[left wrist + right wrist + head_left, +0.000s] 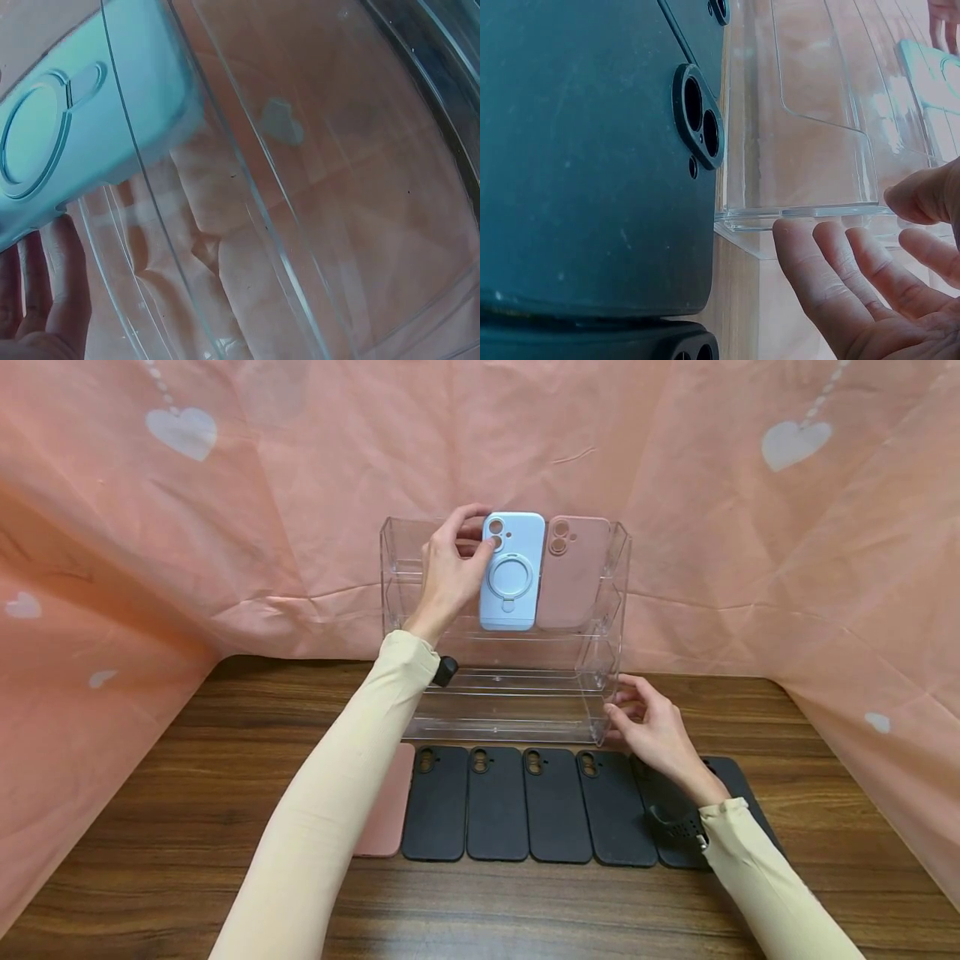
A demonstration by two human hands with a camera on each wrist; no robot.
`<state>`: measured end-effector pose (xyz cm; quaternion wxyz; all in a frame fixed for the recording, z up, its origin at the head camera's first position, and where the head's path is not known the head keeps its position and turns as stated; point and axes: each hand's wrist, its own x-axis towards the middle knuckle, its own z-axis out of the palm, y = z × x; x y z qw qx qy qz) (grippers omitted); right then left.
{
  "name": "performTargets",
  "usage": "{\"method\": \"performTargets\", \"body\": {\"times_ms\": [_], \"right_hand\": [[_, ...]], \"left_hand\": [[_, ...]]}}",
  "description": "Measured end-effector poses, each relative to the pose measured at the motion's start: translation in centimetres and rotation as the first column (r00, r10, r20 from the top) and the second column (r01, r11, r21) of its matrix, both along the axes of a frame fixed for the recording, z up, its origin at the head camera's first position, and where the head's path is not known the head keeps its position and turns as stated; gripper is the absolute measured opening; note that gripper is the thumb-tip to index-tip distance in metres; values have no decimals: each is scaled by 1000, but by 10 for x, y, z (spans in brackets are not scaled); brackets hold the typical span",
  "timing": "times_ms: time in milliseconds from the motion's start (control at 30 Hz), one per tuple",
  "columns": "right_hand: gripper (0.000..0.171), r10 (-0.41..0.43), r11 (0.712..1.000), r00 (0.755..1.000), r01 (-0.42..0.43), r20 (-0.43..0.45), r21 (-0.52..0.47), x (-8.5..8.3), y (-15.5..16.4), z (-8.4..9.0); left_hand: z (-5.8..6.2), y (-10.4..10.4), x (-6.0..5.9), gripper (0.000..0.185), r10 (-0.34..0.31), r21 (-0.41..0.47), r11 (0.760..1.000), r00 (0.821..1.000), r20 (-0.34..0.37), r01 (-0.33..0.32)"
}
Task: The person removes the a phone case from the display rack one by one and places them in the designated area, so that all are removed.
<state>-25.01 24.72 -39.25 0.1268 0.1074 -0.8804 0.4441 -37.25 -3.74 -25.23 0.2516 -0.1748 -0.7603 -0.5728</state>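
Observation:
My left hand (453,568) pinches a light blue phone case (512,539) by its left edge, the thumb over its camera corner. Upright in the top tier of a clear stepped display rack (495,683), this case has a ring stand (510,577) on its back. Close on its right leans a pink phone case (576,577). In the left wrist view, fingers (67,277) reach the blue case's (150,82) edge. My right hand (656,735) is at the rack's lower right side; its fingers (817,277) stretch out along the clear side panel (817,211).
In front of the rack, several black phone cases (497,806) lie in a row on the wooden table (225,827). A pink case (386,814) at the row's left is partly covered by my left sleeve (330,793). Pink cloth (315,527) with hearts hangs behind.

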Motion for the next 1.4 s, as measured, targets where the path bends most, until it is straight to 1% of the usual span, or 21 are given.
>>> {"method": "performTargets", "body": {"times_ms": [133, 300, 467, 600, 700, 800, 900, 1000, 1067, 1200, 1300, 1400], "right_hand": [[45, 1, 1000, 1000, -1, 11, -9, 0, 0, 0], [45, 6, 1000, 1000, -6, 26, -9, -2, 1, -2], [45, 6, 1000, 1000, -5, 23, -12, -1, 0, -3], [46, 11, 1000, 1000, -11, 19, -17, 0, 0, -2], [46, 13, 1000, 1000, -13, 15, -23, 0, 0, -3], [46, 15, 1000, 1000, -15, 15, -25, -2, 0, -4], [45, 14, 1000, 1000, -13, 15, -21, -3, 0, -5], [45, 15, 1000, 1000, -15, 10, -15, -4, 0, -5], [45, 17, 1000, 1000, -17, 4, -7, -4, 0, -6], [44, 17, 1000, 1000, -17, -9, 10, -4, 1, -6], [44, 7, 999, 1000, -6, -18, 32, -5, 1, -6], [44, 5, 1000, 1000, -5, -16, 28, -4, 1, -6]], "left_hand": [[0, 0, -1, 35, -4, 34, 999, 999, -39, 5], [4, -3, 0, 34, 13, 105, 994, 996, -84, -4], [11, -10, 6, 35, 17, 178, 984, 993, -116, 4], [13, -15, 12, 36, -2, 208, 978, 994, -112, 26], [13, -19, 18, 36, -41, 238, 970, 996, -76, 59], [12, -23, 25, 36, -89, 268, 959, 996, -25, 92], [7, -27, 31, 36, -120, 278, 955, 992, 35, 105], [1, -31, 37, 37, -138, 281, 954, 986, 96, 106], [-5, -33, 41, 37, -152, 277, 954, 980, 129, 111], [-15, -36, 46, 37, -171, 241, 962, 970, 174, 126], [-22, -39, 51, 37, -172, 211, 969, 963, 208, 128], [-29, -43, 57, 36, -172, 175, 976, 956, 237, 132]]}}
